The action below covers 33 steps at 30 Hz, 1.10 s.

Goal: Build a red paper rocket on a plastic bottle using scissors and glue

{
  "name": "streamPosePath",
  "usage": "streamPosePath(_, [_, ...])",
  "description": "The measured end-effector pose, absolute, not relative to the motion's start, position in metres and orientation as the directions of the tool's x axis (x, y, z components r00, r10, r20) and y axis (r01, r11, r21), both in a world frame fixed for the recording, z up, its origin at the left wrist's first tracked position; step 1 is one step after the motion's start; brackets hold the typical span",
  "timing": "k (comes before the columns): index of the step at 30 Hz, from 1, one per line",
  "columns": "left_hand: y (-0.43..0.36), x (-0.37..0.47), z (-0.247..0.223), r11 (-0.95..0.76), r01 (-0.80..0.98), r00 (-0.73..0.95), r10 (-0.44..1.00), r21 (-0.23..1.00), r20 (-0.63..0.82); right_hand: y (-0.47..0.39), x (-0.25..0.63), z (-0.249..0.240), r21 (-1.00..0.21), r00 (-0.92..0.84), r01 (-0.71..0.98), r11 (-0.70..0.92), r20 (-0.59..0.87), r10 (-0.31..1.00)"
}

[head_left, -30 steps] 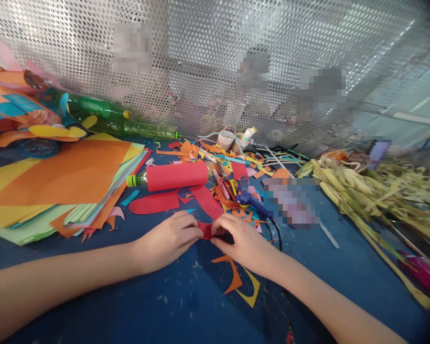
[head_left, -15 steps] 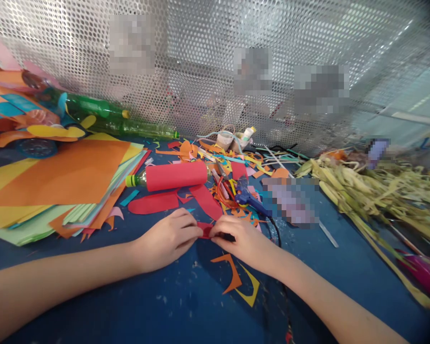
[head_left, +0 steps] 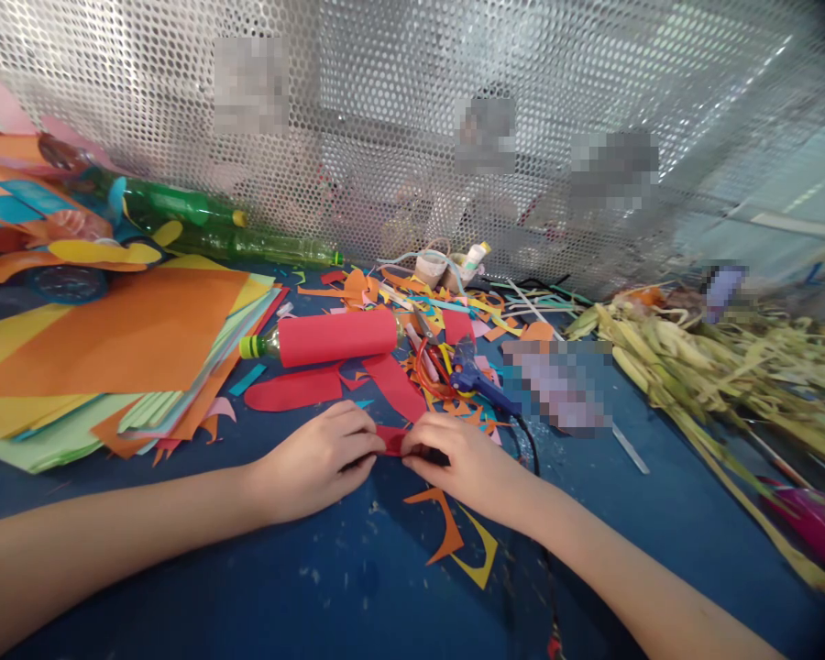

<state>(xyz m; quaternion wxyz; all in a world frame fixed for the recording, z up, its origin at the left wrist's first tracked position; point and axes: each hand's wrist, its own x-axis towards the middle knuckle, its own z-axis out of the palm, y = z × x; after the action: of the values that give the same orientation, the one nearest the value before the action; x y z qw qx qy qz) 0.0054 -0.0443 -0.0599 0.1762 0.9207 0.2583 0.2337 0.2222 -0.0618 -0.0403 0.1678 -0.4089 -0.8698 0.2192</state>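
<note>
A small piece of red paper (head_left: 392, 441) is pinched between my two hands, just above the blue table. My left hand (head_left: 323, 458) grips its left end, while my right hand (head_left: 464, 458) has closed fingers on the right end. Fingers hide most of the piece. Beyond them, a plastic bottle wrapped in red paper (head_left: 336, 336) lies on its side, its yellow-green cap to the left. Two cut red paper strips rest in front of it: a rounded one (head_left: 294, 389) and a slanting one (head_left: 397, 390). A blue hot glue gun (head_left: 485, 385) lies beyond my right hand.
Stacked coloured paper (head_left: 130, 330) and green bottles (head_left: 247, 246) are on the left. Paper scraps (head_left: 357, 289) and scissors (head_left: 423, 323) lie behind. Dried husks (head_left: 687, 357) cover the right side. Curved offcuts (head_left: 446, 532) and a black cable (head_left: 533, 449) are near my right arm.
Almost nothing differs. Both hands keep their pinch on the small red paper, with the left hand shifted very slightly left.
</note>
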Motion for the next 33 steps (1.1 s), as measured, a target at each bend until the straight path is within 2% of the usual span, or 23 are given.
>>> streamPosePath(14, [-0.0417, 0.0040, -0.0599, -0.803, 0.409, 0.769, 0.559, 0.434, 0.310, -0.0652, 0.2151, -0.0507, -0.399, -0.561, 0.711, 0.579, 0.174, 0.809])
streamPosePath(24, [-0.0402, 0.0042, -0.0648, -0.794, 0.413, 0.742, 0.578, 0.447, 0.340, -0.0647, 0.2185, -0.0475, -0.289, -0.646, 0.697, 0.656, 0.145, 0.750])
streamPosePath(33, [-0.0391, 0.0051, -0.0634, -0.793, 0.414, 0.751, 0.575, 0.446, 0.324, -0.0625, 0.2204, -0.0490, -0.182, -0.680, 0.687, 0.704, 0.180, 0.710])
